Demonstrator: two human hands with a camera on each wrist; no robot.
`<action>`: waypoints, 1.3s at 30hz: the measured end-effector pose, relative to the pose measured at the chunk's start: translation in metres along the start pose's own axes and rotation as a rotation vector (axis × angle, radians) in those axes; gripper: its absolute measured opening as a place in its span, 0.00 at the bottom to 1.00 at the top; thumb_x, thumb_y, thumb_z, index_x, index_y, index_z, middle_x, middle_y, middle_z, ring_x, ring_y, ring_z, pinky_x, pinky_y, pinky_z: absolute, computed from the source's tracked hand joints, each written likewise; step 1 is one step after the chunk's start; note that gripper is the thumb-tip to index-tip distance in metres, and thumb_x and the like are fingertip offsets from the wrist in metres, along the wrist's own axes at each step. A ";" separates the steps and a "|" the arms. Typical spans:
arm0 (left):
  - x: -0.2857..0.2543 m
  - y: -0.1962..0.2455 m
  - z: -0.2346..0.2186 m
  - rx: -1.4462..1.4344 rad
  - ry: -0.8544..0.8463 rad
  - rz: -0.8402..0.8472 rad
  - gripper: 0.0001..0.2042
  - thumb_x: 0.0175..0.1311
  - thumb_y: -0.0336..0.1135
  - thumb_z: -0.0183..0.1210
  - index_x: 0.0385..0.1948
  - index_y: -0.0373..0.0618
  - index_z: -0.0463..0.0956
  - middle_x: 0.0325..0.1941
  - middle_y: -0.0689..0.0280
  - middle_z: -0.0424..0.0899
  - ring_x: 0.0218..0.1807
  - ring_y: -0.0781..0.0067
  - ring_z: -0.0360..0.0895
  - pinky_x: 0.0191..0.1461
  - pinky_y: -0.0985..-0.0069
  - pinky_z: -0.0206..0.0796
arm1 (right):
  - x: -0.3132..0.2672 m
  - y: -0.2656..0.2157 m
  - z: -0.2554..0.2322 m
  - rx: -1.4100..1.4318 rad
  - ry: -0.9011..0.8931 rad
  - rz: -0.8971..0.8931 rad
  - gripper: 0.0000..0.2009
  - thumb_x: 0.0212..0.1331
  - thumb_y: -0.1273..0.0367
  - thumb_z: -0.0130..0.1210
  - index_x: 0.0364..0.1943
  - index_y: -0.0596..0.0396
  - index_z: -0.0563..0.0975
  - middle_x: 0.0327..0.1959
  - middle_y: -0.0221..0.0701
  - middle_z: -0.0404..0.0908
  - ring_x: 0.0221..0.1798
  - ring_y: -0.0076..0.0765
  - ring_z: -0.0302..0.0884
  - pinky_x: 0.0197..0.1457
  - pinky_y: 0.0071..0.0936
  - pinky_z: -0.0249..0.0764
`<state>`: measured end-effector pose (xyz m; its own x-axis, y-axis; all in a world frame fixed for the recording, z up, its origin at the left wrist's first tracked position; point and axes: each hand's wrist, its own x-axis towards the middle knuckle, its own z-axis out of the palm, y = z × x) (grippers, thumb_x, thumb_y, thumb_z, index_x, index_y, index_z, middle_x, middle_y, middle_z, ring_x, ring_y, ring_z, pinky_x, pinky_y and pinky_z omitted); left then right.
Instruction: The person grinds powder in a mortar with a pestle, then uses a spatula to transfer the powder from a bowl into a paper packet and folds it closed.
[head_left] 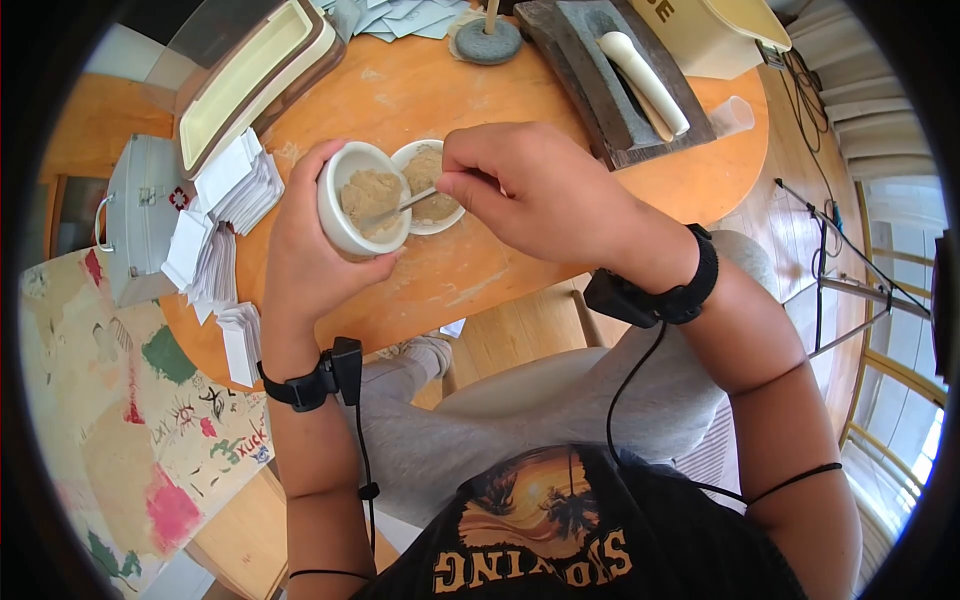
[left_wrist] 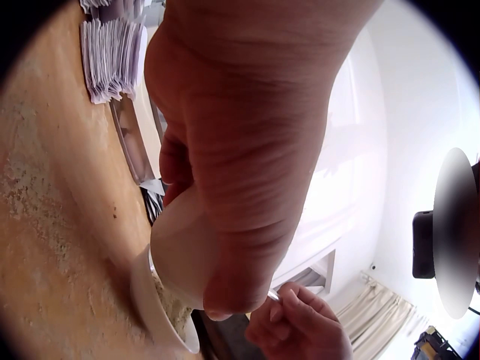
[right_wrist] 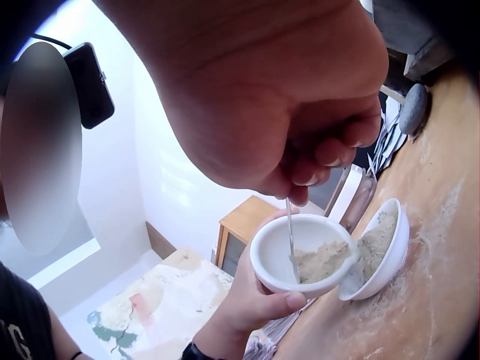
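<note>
My left hand (head_left: 300,240) grips a small white bowl (right_wrist: 301,220) with a pouring lip, thumb and fingers on its outside. Tan powder (head_left: 368,196) lies clumped inside it. The bowl is tilted toward a second white bowl (right_wrist: 403,244), which stands on the table and also contains tan powder (head_left: 424,172); in the right wrist view their rims overlap. Between thumb and fingers, my right hand (head_left: 545,190) pinches a thin metal rod-like tool (right_wrist: 290,232). Its lower end reaches into the powder of the held bowl, so the tip's shape is hidden.
Stacks of white paper packets (head_left: 238,185) line the table's left side, near a long cream tray (head_left: 250,85). Behind the bowls is a round grey stone (head_left: 488,42). A dark board (head_left: 600,90) bears a white rounded tool (head_left: 640,75); a clear cup (head_left: 733,117) lies at right.
</note>
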<state>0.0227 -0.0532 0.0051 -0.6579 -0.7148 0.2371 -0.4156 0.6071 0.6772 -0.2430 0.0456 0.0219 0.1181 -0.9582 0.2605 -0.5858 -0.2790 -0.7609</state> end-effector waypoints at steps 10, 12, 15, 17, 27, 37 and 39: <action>-0.001 0.001 -0.002 -0.019 0.013 -0.002 0.51 0.39 0.31 0.85 0.74 0.43 0.70 0.67 0.55 0.86 0.70 0.53 0.84 0.75 0.61 0.76 | -0.001 -0.008 -0.021 -0.081 -0.004 0.225 0.12 0.74 0.63 0.61 0.36 0.58 0.83 0.33 0.49 0.86 0.39 0.66 0.84 0.43 0.57 0.79; -0.001 0.001 -0.001 -0.019 0.009 0.001 0.51 0.39 0.31 0.86 0.74 0.43 0.70 0.67 0.55 0.85 0.70 0.53 0.84 0.75 0.61 0.76 | -0.001 -0.007 -0.012 -0.016 0.003 0.191 0.12 0.74 0.63 0.61 0.35 0.59 0.83 0.33 0.49 0.86 0.39 0.66 0.84 0.43 0.57 0.79; 0.001 0.002 0.001 -0.025 0.003 0.007 0.51 0.39 0.31 0.86 0.74 0.43 0.70 0.67 0.55 0.85 0.70 0.53 0.84 0.75 0.61 0.76 | -0.001 -0.006 0.003 0.060 0.014 0.129 0.13 0.74 0.64 0.61 0.34 0.59 0.82 0.32 0.49 0.86 0.39 0.66 0.84 0.43 0.57 0.78; 0.001 0.002 0.001 -0.030 0.001 0.005 0.51 0.39 0.31 0.86 0.74 0.43 0.70 0.67 0.55 0.85 0.70 0.53 0.84 0.75 0.61 0.76 | -0.002 -0.005 0.004 0.073 0.014 0.101 0.13 0.74 0.64 0.61 0.34 0.59 0.82 0.32 0.49 0.86 0.39 0.67 0.84 0.43 0.57 0.79; 0.000 0.002 0.000 -0.021 0.012 -0.011 0.50 0.38 0.31 0.85 0.73 0.43 0.71 0.68 0.55 0.85 0.69 0.53 0.85 0.74 0.61 0.76 | 0.000 -0.008 -0.013 0.044 0.062 0.228 0.14 0.77 0.64 0.62 0.36 0.61 0.81 0.26 0.40 0.79 0.29 0.46 0.74 0.35 0.45 0.71; 0.000 0.002 0.001 -0.020 -0.080 -0.039 0.53 0.40 0.28 0.83 0.77 0.42 0.66 0.73 0.57 0.80 0.74 0.58 0.81 0.79 0.63 0.72 | 0.002 -0.011 -0.005 0.065 0.045 0.302 0.14 0.74 0.63 0.61 0.34 0.61 0.83 0.30 0.49 0.86 0.36 0.63 0.85 0.41 0.52 0.78; -0.001 0.002 0.000 -0.014 -0.073 -0.029 0.53 0.40 0.28 0.82 0.77 0.42 0.66 0.73 0.57 0.80 0.74 0.58 0.81 0.79 0.63 0.72 | 0.003 -0.011 -0.010 0.064 0.027 0.348 0.14 0.74 0.63 0.60 0.34 0.61 0.83 0.31 0.49 0.86 0.36 0.63 0.85 0.41 0.52 0.79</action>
<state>0.0226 -0.0514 0.0059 -0.6900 -0.7046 0.1656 -0.4267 0.5808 0.6933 -0.2441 0.0467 0.0372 -0.1016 -0.9948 -0.0054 -0.5355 0.0593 -0.8425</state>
